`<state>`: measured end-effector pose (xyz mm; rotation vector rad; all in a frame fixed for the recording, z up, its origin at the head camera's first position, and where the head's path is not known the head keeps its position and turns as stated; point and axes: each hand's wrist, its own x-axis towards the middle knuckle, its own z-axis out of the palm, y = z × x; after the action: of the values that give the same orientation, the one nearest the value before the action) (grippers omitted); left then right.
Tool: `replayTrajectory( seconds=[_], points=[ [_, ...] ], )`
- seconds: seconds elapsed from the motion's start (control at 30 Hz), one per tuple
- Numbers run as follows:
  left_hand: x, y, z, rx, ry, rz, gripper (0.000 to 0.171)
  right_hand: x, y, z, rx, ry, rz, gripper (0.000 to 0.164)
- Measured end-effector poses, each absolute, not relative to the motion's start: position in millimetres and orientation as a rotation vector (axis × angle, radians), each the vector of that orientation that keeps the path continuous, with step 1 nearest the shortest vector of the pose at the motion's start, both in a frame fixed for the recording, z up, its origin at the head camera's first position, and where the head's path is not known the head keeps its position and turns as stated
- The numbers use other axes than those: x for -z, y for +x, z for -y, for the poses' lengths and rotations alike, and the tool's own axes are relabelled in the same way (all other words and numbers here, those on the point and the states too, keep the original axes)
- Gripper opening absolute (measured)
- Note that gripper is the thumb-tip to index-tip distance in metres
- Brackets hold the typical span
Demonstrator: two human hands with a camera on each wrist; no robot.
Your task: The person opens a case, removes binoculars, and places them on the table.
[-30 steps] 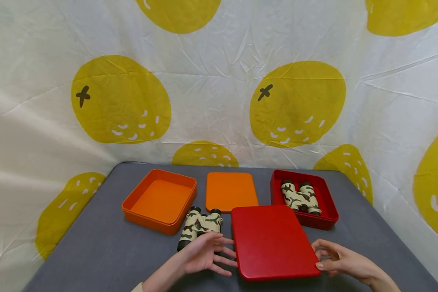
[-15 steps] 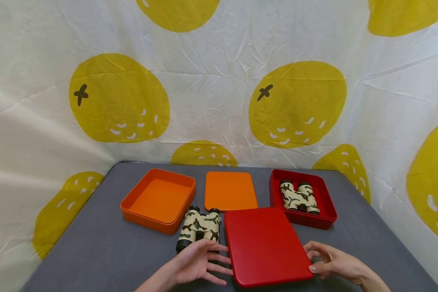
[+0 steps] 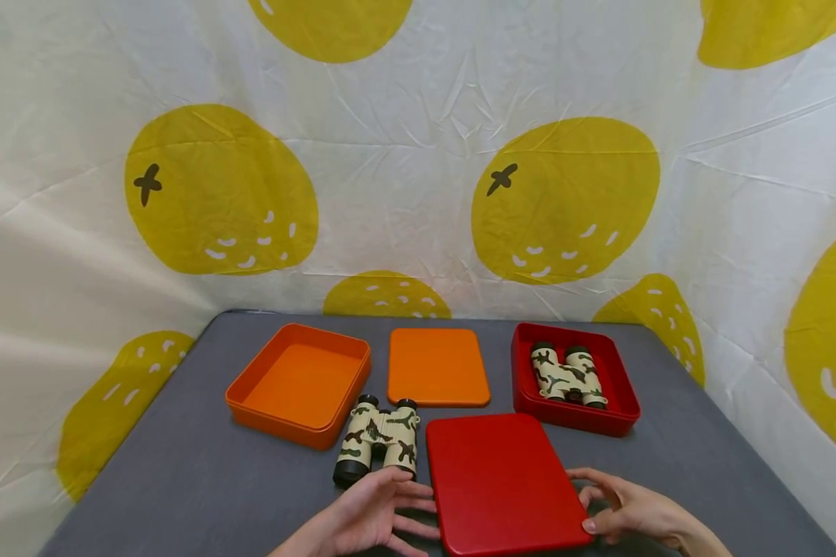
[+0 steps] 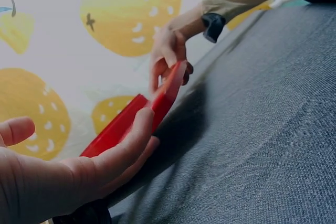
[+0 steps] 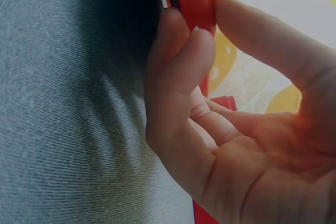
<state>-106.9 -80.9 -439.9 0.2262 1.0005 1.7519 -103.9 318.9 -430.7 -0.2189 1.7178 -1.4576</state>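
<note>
A red square lid (image 3: 503,483) lies between my two hands near the front of the table. My right hand (image 3: 630,507) pinches its right edge, with the thumb (image 5: 257,35) on one face and curled fingers (image 5: 173,82) on the other. In the left wrist view the lid (image 4: 168,95) is held over the table, with a shadow beneath. My left hand (image 3: 369,510) has its fingers straight and spread at the lid's left edge. Just beyond this hand stands a pair of camouflage binoculars (image 3: 379,433), partly overlapped by it.
An open orange box (image 3: 251,414) sits at the back left, an orange lid (image 3: 439,367) lying flat to its right. At the back right, a red box (image 3: 578,418) contains a second pair of camouflage binoculars (image 3: 567,379). Fruit-patterned cloth (image 3: 404,201) hangs behind and beside the grey table (image 3: 181,480).
The red lid has come closer to me and slightly left, with both hands moving along. More of the nearer binoculars now shows. The boxes and the orange lid stay put.
</note>
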Motion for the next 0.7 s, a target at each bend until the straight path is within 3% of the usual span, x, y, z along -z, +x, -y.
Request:
replayTrajectory(
  seconds=[0.5,0.7],
  points=[
    [439,-106,80,-1.799,0.188,-1.007,0.063,436,-103,-305,1.388,-0.168,-1.879,0.07],
    [436,-105,80,-1.811,0.178,-1.026,0.062,436,-105,-304,1.412,-0.142,-1.87,0.065]
  ],
)
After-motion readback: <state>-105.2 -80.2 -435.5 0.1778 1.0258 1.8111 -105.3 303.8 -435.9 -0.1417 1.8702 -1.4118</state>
